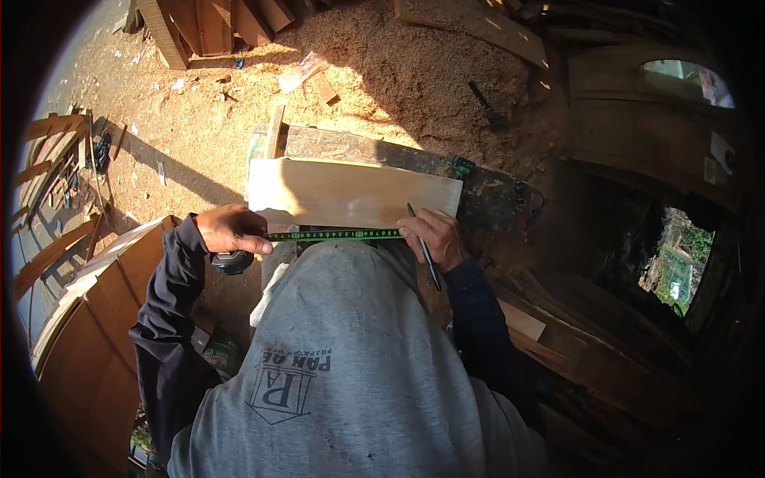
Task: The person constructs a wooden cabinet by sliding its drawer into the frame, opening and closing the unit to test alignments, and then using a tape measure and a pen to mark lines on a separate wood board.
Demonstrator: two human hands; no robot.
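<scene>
A pale wooden board (351, 190) lies across a dark, worn workbench (343, 145) in front of me. Along the board's near edge stretches a green tape measure blade (335, 235), pulled out between my two hands. My left hand (233, 231) is closed around the tape measure's dark case (232, 261) at the board's left end. At the right end, my right hand (434, 237) pinches the blade near the board's edge. A dark, slim pen (425, 248) sticks out between its fingers, tilted. The fingertips of the right hand are partly hidden.
Sawdust (351, 72) and scraps cover the ground beyond the bench. Stacked timber (211, 28) stands at the far left, and a curved wooden piece (96, 311) is beside my left arm. A green tool (460, 166) rests on the bench's right part. Dark planks (590, 334) lie at right.
</scene>
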